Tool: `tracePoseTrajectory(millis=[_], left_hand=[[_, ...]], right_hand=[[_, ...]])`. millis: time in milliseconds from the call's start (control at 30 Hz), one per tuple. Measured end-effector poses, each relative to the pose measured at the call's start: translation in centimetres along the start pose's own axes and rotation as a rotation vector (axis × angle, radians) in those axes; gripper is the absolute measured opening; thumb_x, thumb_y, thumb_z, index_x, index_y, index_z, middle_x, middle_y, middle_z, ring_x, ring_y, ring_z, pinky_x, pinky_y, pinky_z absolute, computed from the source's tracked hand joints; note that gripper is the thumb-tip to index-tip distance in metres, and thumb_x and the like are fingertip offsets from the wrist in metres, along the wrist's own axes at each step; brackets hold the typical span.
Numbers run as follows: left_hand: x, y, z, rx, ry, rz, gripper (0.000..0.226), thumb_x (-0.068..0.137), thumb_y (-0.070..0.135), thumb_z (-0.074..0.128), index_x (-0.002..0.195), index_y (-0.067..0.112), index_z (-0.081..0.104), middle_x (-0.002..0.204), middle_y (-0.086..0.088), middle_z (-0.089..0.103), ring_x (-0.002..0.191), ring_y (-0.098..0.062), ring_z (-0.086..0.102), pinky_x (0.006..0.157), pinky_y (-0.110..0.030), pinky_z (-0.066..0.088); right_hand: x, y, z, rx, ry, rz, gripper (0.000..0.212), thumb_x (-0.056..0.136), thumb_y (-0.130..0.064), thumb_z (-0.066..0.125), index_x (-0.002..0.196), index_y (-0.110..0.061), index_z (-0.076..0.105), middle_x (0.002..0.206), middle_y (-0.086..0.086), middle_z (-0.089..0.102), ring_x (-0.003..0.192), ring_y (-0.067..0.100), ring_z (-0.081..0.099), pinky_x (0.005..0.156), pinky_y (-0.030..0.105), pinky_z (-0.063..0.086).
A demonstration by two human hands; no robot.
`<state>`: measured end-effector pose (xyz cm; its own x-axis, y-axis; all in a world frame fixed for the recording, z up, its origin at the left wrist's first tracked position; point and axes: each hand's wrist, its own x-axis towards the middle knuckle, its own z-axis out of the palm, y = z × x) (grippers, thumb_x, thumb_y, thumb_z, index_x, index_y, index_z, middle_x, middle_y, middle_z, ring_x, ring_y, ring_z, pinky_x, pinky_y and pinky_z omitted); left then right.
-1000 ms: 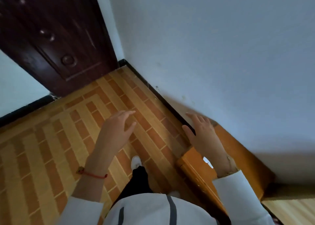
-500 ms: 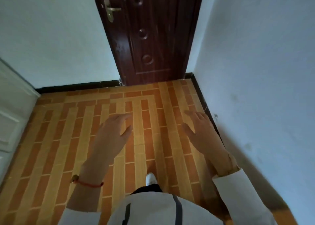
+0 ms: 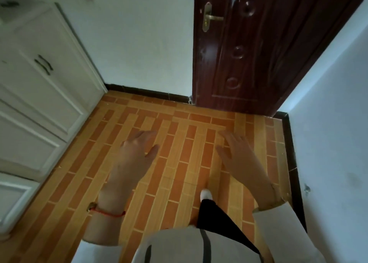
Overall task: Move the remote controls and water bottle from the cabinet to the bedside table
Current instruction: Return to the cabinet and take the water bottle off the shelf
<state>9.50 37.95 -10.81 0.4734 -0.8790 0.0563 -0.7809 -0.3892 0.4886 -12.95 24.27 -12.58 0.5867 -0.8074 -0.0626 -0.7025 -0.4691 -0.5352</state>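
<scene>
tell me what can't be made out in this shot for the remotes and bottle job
- Remote controls and water bottle: none shows in the head view.
- White cabinet: its top is cut off by the left and upper edges; the doors are shut, so the inside is hidden.
- Bedside table: outside the frame.
- Left hand and right hand: only the backs show, fingers spread with no grip on anything; the palms are hidden.
- Dark door: cut off by the top edge.

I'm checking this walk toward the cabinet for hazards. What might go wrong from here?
The white cabinet juts in close on the left, so the left hand might clip it. Remotes and bottle are out of view, so the reach may be misjudged. The dark door ahead could swing inward.
</scene>
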Motion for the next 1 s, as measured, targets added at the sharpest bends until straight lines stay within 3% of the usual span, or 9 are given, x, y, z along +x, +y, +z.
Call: tracePoseTrajectory(millis=[200,400,500,633,700,1000], left_hand=[[7.0,-1.9,0.0,0.026,0.066,-0.121,0.039,0.092,0.027,0.060,0.131,0.024,0.056,0.129,0.002,0.061,0.118,-0.018,0.058,0.093,-0.033,0.050],[15.3,-3.4,-0.5,0.036,0.175,-0.269,0.039,0.092,0.031,0.059,0.131,0.027,0.055,0.131,0.004,0.060,0.109,-0.018,0.063,0.089,-0.034,0.053],[19.4,-3.8,-1.1,0.034,0.246,-0.330,0.040,0.091,0.033,0.059,0.131,0.028,0.055,0.131,0.004,0.060,0.114,-0.016,0.061,0.094,-0.032,0.051],[23.8,-4.3,-1.9,0.038,0.330,-0.411,0.039,0.091,0.030,0.061,0.129,0.025,0.058,0.127,0.004,0.062,0.111,-0.016,0.062,0.089,-0.027,0.049],[25.5,-4.8,-2.2,0.038,0.351,-0.457,0.037,0.091,0.030,0.061,0.127,0.025,0.059,0.126,0.006,0.063,0.111,-0.017,0.062,0.089,-0.031,0.051],[32.6,-8.9,-3.1,0.026,0.400,-0.584,0.037,0.089,0.029,0.063,0.126,0.024,0.059,0.126,0.003,0.063,0.115,-0.020,0.060,0.093,-0.045,0.051]], right_hand=[[11.1,-0.4,0.7,-0.018,-0.035,-0.128,0.044,0.097,-0.033,0.046,0.138,-0.020,0.041,0.139,0.001,0.047,0.133,0.020,0.038,0.107,0.038,0.032],[24.0,-2.0,-0.2,-0.035,-0.046,-0.348,0.043,0.094,-0.031,0.054,0.134,-0.015,0.049,0.129,0.004,0.057,0.124,0.019,0.049,0.095,0.021,0.036],[30.1,-3.5,-1.0,-0.061,-0.069,-0.409,0.045,0.094,-0.034,0.052,0.136,-0.018,0.046,0.133,0.003,0.053,0.126,0.016,0.047,0.095,0.022,0.036],[37.6,-5.1,-1.3,-0.068,-0.156,-0.528,0.047,0.096,-0.041,0.045,0.139,-0.023,0.039,0.139,-0.001,0.047,0.131,0.014,0.041,0.100,0.026,0.038],[40.7,-6.1,-1.0,-0.061,-0.190,-0.578,0.048,0.096,-0.041,0.045,0.140,-0.022,0.039,0.140,-0.001,0.047,0.133,0.014,0.039,0.104,0.032,0.041],[51.8,-10.6,2.1,-0.061,-0.296,-0.712,0.053,0.094,-0.046,0.039,0.141,-0.022,0.038,0.139,0.000,0.047,0.132,0.015,0.040,0.104,0.035,0.044]])
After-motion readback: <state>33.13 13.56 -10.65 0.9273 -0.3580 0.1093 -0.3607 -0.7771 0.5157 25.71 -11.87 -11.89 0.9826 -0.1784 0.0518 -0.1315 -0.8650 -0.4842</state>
